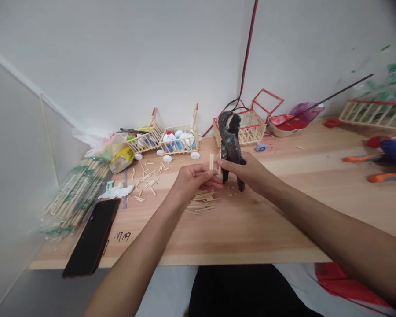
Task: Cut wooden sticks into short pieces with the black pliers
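My left hand (pixel 192 179) is closed in a pinch on a few short wooden sticks (pixel 211 161), held upright above a small pile of cut sticks (pixel 202 201) on the wooden table (pixel 251 229). My right hand (pixel 247 171) grips the handles of black cutting pliers (pixel 230 140), jaws pointing up, right beside the held sticks. The two hands almost touch.
Small stick-built carts (pixel 180 136) with bottle caps stand at the back, one with red trim (pixel 247 125). Scattered stick offcuts (pixel 148 176), bundled chopsticks in wrappers (pixel 75 193) and a black phone (pixel 91 237) lie left. A glue gun (pixel 387 159) lies right; a stick frame (pixel 372 113) sits far right.
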{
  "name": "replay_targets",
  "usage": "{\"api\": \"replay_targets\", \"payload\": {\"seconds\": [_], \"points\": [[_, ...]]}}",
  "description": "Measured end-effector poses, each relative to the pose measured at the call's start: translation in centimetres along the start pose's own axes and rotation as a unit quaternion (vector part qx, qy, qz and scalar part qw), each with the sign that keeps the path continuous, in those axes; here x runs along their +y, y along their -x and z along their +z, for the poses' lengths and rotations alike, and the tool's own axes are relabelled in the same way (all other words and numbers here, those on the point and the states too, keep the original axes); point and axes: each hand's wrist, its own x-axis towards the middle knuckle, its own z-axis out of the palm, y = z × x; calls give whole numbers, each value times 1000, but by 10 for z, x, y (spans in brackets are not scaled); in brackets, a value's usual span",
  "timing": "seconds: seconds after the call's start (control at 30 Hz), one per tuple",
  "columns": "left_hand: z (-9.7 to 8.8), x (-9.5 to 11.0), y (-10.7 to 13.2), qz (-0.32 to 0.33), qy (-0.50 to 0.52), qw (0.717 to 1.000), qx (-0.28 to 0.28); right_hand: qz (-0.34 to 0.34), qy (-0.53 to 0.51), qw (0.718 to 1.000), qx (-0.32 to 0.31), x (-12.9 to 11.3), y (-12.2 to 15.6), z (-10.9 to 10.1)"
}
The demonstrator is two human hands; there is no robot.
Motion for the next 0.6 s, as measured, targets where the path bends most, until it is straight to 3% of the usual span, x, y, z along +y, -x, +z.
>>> {"api": "replay_targets", "payload": {"seconds": [0.07,0.17,0.23,0.33,0.4,0.47,0.6], "points": [[-5,3,0,16,-28,999,30,-12,-3,1000,3,2,-3,-3],[-22,10,-1,39,-150,983,99,-15,-5,1000,13,3,-6,-7],[-36,13,-1,56,-281,945,158,-8,-7,1000,20,2,-7,-8],[-51,14,0,73,-493,838,222,5,-8,1000,28,-1,-6,-9],[-55,10,0,71,-581,775,237,15,-8,999,35,-3,-5,-9],[-55,6,-1,67,-614,748,242,16,-12,999,39,-3,-6,-9],[-52,-3,-8,112,-631,733,231,3,-31,999,34,-1,-7,-10]]}}
